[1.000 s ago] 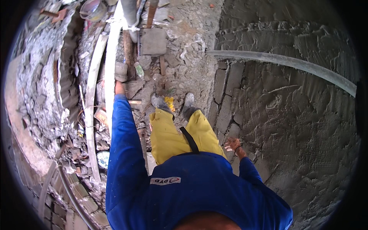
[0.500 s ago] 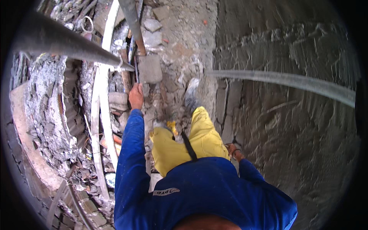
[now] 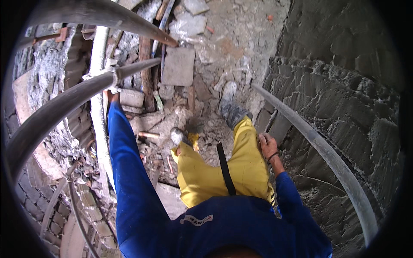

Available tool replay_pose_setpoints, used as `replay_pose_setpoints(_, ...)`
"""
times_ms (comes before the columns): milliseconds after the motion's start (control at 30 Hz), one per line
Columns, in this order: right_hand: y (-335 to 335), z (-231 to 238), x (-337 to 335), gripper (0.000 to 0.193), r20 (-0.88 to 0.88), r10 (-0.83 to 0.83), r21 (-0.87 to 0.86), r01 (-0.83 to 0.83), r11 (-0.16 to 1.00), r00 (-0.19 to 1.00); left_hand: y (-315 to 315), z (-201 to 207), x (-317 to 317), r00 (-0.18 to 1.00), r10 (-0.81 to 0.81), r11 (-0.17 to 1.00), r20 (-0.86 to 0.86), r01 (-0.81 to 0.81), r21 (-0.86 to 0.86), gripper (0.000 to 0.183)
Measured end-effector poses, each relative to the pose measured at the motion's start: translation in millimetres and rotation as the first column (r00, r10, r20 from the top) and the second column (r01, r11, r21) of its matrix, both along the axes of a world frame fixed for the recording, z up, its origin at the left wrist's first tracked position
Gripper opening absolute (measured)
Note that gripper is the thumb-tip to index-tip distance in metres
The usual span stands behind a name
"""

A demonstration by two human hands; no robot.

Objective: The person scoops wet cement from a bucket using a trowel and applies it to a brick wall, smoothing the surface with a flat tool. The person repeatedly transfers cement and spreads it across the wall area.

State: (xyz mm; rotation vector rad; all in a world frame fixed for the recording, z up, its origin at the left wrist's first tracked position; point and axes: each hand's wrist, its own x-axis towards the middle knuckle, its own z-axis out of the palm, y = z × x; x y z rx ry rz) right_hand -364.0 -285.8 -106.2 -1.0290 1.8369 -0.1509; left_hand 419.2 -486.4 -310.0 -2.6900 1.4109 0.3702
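1. Reaching with the left hand (image 3: 113, 96) beside a long, whitish, mottled pole (image 3: 99, 116), running left of the blue sleeve (image 3: 124, 146) beneath a crossing dark-grey pole (image 3: 64, 103).
2. Leaving the left fingers' opening and grip impossible to tell.
3. Curling the right hand (image 3: 269, 147) loosely beside yellow trousers (image 3: 249, 159), palm hidden.

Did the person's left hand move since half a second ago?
Yes, the left hand moved to the left: it was close by the square grey slab, and now it is farther away from it.
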Motion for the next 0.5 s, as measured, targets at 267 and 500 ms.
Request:
replay_pose_setpoints(267,-34.0,-6.4,35.5,0.030,-0.214,0.302,0.011,-0.307,0.952,0.929,-20.6,31.3,-85.7,0.977,-0.210,0.977,-0.029,0.209,-0.043,0.069)
replay_pose_setpoints(500,-41.1,-49.9,77.1,0.034,-0.434,0.381,0.160,-0.346,0.924,0.816,163.6,-31.6,-205.4,0.855,0.064,0.989,-0.514,-0.121,-0.079,0.039)
